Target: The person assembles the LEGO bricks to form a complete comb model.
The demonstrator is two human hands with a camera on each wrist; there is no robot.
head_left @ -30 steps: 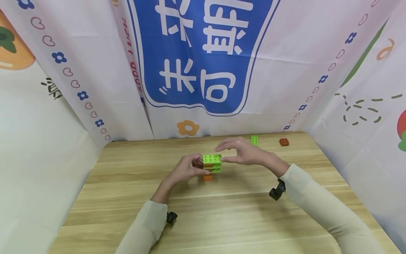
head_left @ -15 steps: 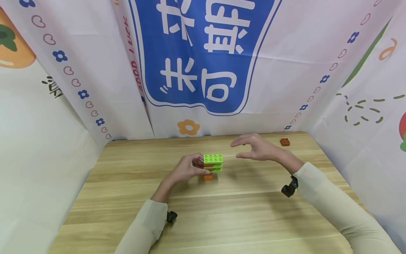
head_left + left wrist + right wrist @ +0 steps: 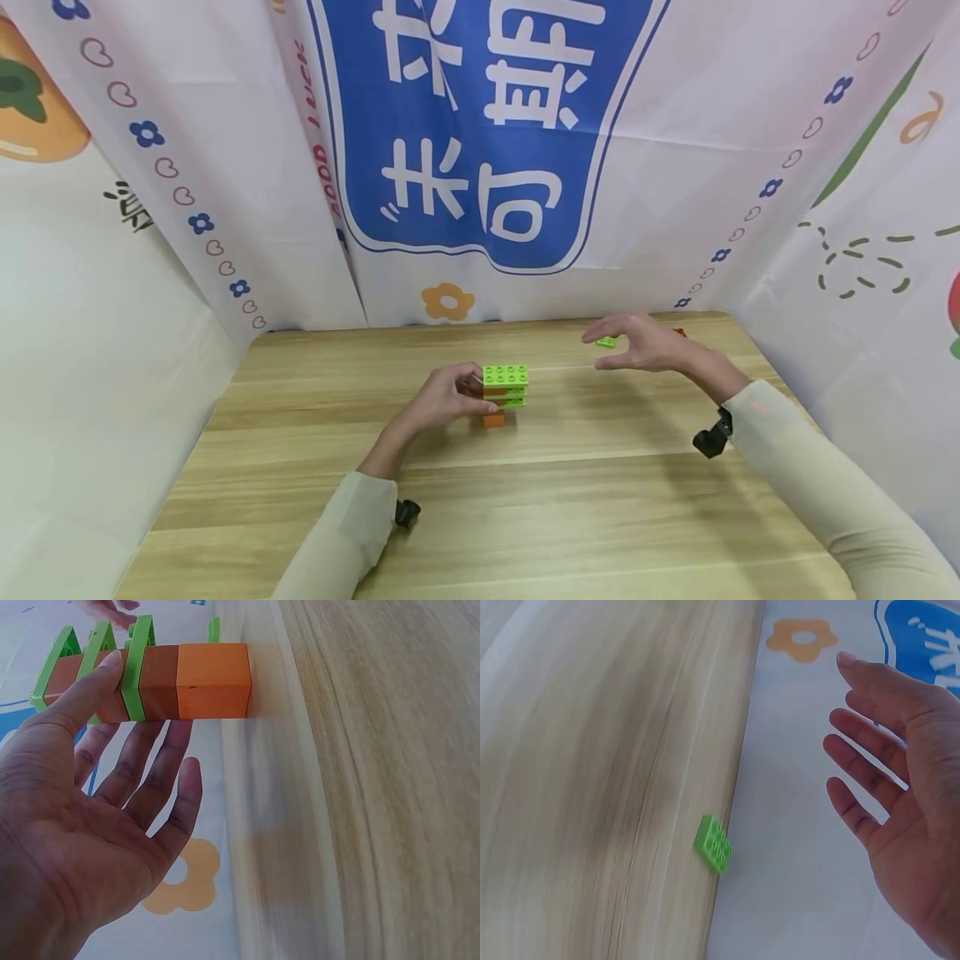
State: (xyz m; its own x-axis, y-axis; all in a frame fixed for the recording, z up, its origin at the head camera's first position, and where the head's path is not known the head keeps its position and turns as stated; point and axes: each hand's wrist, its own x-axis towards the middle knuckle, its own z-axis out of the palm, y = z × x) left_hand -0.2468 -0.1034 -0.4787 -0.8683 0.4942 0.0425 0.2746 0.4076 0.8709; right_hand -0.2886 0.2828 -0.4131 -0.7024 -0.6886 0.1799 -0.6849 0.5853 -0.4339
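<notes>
A stack of toy building bricks [image 3: 506,377] stands upright at mid-table, topped by a green studded plate. In the left wrist view an orange brick [image 3: 214,681] forms its base, with brown bricks and thin green plates alternating above; the plates jut out to one side. My left hand [image 3: 444,396] holds the stack between thumb and fingers, with the thumb across its middle layers. My right hand [image 3: 647,343] hovers near the table's back, fingers apart and nothing held. Partly behind it lies a loose green plate [image 3: 713,844], studs visible in the right wrist view.
A reddish-brown brick [image 3: 680,332] at the back right is mostly hidden by the right hand. The wooden table [image 3: 570,517] ends at a printed cloth backdrop [image 3: 637,283], with cloth sides left and right.
My right hand has drawn away from the stack, moving right to the loose green plate and covering most of the brown brick. The left hand keeps its hold on the stack.
</notes>
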